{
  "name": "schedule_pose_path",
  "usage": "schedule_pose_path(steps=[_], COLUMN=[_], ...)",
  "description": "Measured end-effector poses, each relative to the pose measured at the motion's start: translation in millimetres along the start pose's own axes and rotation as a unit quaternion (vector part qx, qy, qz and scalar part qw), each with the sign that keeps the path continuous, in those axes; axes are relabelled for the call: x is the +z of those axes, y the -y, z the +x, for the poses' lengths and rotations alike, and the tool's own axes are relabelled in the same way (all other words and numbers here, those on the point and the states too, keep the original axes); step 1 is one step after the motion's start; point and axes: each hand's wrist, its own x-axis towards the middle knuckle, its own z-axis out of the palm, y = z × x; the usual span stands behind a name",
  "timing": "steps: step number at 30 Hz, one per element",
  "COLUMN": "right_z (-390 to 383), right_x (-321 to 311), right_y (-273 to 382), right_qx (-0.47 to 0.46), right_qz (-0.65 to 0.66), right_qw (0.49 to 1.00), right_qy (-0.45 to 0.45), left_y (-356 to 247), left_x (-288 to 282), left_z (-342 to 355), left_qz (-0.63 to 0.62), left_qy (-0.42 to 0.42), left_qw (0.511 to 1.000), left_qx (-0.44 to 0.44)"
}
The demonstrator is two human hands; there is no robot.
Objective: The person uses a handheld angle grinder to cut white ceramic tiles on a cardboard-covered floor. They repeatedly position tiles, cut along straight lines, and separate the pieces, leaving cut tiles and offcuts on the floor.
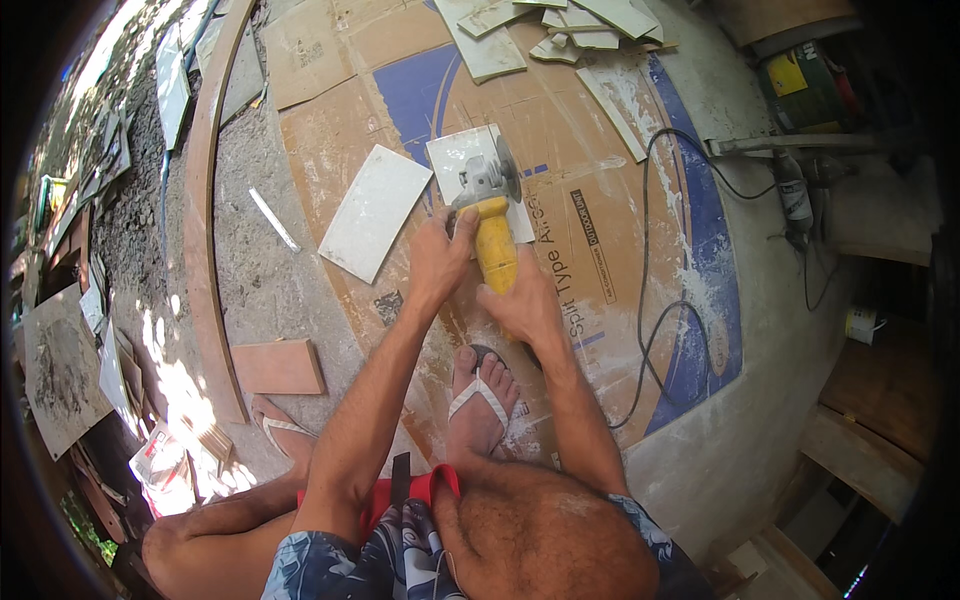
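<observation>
A yellow angle grinder (493, 235) is held in both my hands over a white tile piece (451, 154) lying on the cardboard (620, 380), with its grey disc (506, 161) over the tile's right part. My left hand (442, 250) is closed round the grinder's front left side, by its grey head. My right hand (525, 300) grips the yellow body lower down, nearer me. Just left of the grinder lies a second white rectangular tile (374, 213), flat on the cardboard. Whether the disc touches the tile, I cannot tell.
Several tile offcuts (478, 40) lie at the top. A black cord (650, 215) loops on the right near a bottle (794, 200) and a green container (800, 92). A long plank (203, 250) and short board (278, 367) lie left, beside stacked debris (65, 355). My sandalled feet are below.
</observation>
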Motion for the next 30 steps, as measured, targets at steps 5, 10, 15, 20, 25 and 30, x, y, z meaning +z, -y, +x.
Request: schedule_pose_path(steps=[5,10,15,20,25,30], right_z=[3,1,-1,-3,-5,-7], right_x=[-4,-5,-4,-4,-2,-3], right_y=[11,8,4,5,0,1], right_qx=[0.019,0.032,0.019,0.017,0.006,0.013], right_qz=[-0.002,0.000,0.005,0.006,0.000,-0.011], right_qw=[1.000,0.999,1.000,1.000,1.000,1.000], right_qy=[0.010,0.020,0.011,0.010,0.000,0.010], left_y=[6,-2,0,7,2,6], left_x=[1,-2,1,2,2,4], left_z=[4,2,-3,-1,-5,-7], left_qz=[0.007,0.023,0.014,0.001,-0.003,-0.011], left_qy=[-0.027,-0.003,-0.022,-0.008,-0.007,-0.014], left_qw=[0.999,1.000,1.000,1.000,1.000,1.000], left_qx=[0.023,-0.003,0.003,-0.002,-0.005,-0.003])
